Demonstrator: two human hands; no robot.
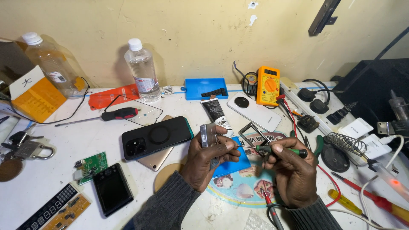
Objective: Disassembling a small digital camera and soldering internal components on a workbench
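I pinch the small metal part [209,135] in my left hand [208,159], right hand [289,170] gripping the green screwdriver [277,149], tip seemingly on it, so I'd keep it square

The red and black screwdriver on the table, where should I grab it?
Grab the red and black screwdriver by its thick handle, the right-hand end, reaching down from above. It lies flat, and its thin metal shaft pointing left is too slim to hold well.

Left hand [208,159] and right hand [289,170] raised close together, fingers curled shut, sleeved forearms angled inward.
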